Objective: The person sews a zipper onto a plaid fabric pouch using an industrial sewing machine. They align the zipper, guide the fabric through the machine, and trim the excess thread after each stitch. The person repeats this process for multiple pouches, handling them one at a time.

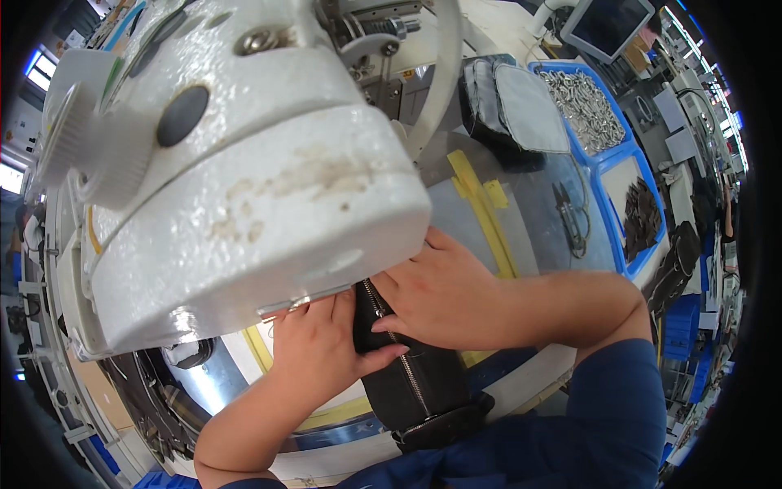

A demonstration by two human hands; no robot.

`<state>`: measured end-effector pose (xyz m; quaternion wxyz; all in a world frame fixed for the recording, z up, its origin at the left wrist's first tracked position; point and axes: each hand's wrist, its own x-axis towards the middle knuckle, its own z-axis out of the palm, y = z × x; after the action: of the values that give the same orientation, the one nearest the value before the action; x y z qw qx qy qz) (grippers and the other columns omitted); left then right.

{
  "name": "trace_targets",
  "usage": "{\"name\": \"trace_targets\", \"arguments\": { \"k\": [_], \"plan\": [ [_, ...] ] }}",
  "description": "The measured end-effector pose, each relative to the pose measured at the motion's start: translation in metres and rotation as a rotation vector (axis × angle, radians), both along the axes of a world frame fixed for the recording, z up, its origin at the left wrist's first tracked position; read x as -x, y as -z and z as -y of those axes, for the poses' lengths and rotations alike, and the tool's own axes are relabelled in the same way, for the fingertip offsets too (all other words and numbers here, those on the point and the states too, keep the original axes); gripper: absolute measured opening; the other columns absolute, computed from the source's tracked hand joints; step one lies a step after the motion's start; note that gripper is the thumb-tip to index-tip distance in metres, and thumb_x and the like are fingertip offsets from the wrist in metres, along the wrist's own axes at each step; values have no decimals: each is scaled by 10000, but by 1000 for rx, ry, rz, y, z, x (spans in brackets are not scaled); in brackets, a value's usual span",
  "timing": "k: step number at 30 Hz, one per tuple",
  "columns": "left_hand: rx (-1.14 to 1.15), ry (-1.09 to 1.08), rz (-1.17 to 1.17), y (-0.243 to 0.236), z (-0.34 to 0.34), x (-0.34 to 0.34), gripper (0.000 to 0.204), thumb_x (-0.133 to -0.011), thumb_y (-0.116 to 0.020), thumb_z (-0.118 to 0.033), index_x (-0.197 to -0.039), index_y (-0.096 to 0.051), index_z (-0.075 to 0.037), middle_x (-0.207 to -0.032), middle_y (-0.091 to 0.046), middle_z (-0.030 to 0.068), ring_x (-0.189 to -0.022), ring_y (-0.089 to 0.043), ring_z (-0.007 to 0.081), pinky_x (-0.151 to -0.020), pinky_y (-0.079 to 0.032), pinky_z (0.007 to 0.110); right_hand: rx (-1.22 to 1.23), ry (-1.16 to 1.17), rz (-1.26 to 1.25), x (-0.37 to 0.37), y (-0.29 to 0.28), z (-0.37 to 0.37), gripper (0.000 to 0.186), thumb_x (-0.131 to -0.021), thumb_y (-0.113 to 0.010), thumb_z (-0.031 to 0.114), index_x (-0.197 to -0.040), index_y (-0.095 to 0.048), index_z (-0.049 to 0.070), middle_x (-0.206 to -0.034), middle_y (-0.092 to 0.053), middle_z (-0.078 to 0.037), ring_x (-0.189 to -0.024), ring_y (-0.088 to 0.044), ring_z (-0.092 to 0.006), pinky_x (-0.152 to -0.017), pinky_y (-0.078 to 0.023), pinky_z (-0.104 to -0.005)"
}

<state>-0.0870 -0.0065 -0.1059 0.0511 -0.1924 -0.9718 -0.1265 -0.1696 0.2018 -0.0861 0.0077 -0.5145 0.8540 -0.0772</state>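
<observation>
Head view, black zippered pouch (411, 383) between left hand (322, 346), right hand (444, 297)

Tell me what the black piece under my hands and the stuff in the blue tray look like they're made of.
The black piece looks like leather or a leather-like synthetic: matte, faintly sheened, with a silver metal-looking zipper. Left hand and right hand press on it. The blue tray looks like moulded plastic; its silver parts glint like metal.
</observation>
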Motion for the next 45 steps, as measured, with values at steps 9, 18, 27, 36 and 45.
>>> {"name": "trace_targets", "arguments": {
  "k": [9, 18, 27, 36, 45],
  "plan": [
    [-45, -21, 55, -1, 5, 0, 1181, -621, -853, -716, -1470, -552, 47, -1348, -619, 195, -1199, -572, 395, -1103, -398, 519, 63, -9, -99, -6, 1, 0, 538, -878, -730, 431, -1154, -707, -31, -1109, -651, -126, -1014, -598, -249, -871, -448, -387],
    [54, 7, -1, 4, 12, 0, 1114, -715, -735, -805, -1415, -599, 50, -1308, -639, 227, -1256, -587, 405, -1090, -406, 519, 137, -262, 7, -20, 6, -3, 128, -787, -688, 218, -753, -676, 96, -792, -594, -32, -817, -580, -233, -773, -443, -369],
    [58, -16, 4, 6, 15, -2, 1141, -803, -602, -823, -1534, -462, 42, -1440, -541, 276, -1312, -499, 483, -1138, -346, 584, 77, -97, 119, 23, -38, -35, 204, -846, -739, 259, -829, -716, 57, -927, -693, -105, -947, -693, -313, -857, -542, -477],
    [-50, -59, -110, 3, 12, 0, 972, -892, -673, -708, -1419, -542, 99, -1329, -592, 295, -1237, -566, 438, -1075, -437, 514, -34, 777, -382, 96, -9, -151, 140, -840, -658, 27, -958, -585, 12, -992, -627, -201, -990, -614, -446, -821, -481, -534],
    [-214, -77, -51, 4, 19, -6, 801, -948, -660, -633, -1333, -633, 69, -1181, -658, 212, -1115, -601, 402, -1012, -461, 498, 297, 250, -216, -21, -101, -60, 111, -831, -662, 21, -939, -637, 29, -820, -600, -144, -800, -640, -389, -717, -490, -491]
  ]
}}
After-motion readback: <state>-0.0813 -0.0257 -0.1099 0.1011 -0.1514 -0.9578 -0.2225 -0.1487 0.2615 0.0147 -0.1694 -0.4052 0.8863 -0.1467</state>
